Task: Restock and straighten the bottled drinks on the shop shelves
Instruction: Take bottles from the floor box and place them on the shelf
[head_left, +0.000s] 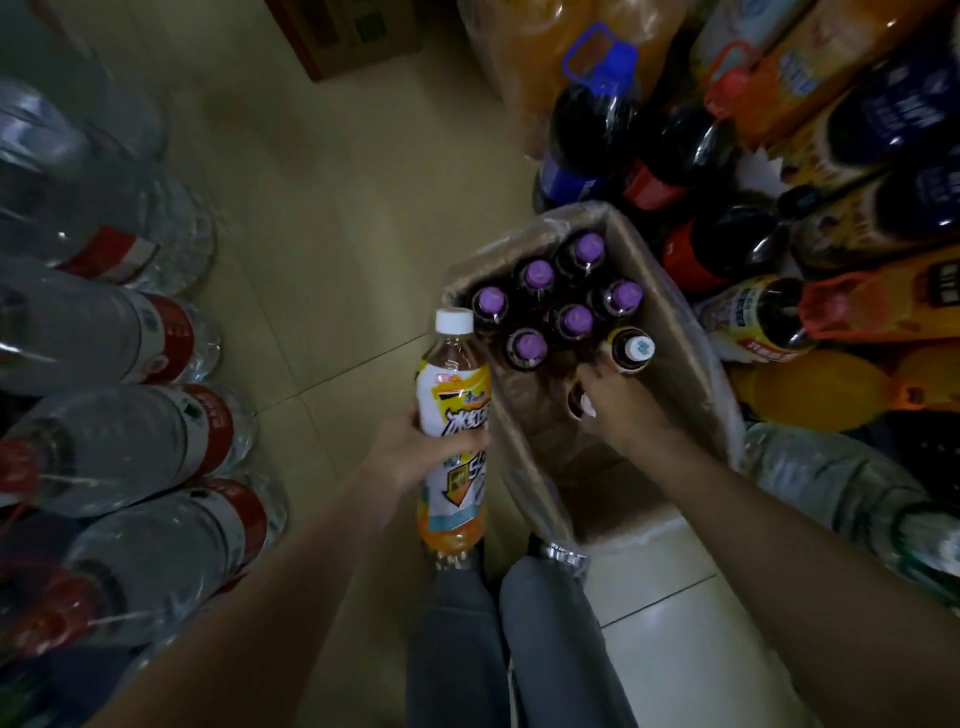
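A cardboard box (670, 306) sits on the floor right of centre in the frame, holding upright bottles: six with purple caps (537, 274) toward its far end and a white-capped bottle (638, 348) nearer the person. The right hand (621, 410) reaches down into the box just below that white cap, fingers curled over another bottle top (581, 401) that it mostly hides; whether it has a firm grip I cannot tell. The left hand (410, 452), at lower centre outside the box, grips an orange drink bottle (454, 431) around the middle, cap pointing up-frame. The right hand is nearer, so the next lift looks like its job, straight up along the bottle's axis.
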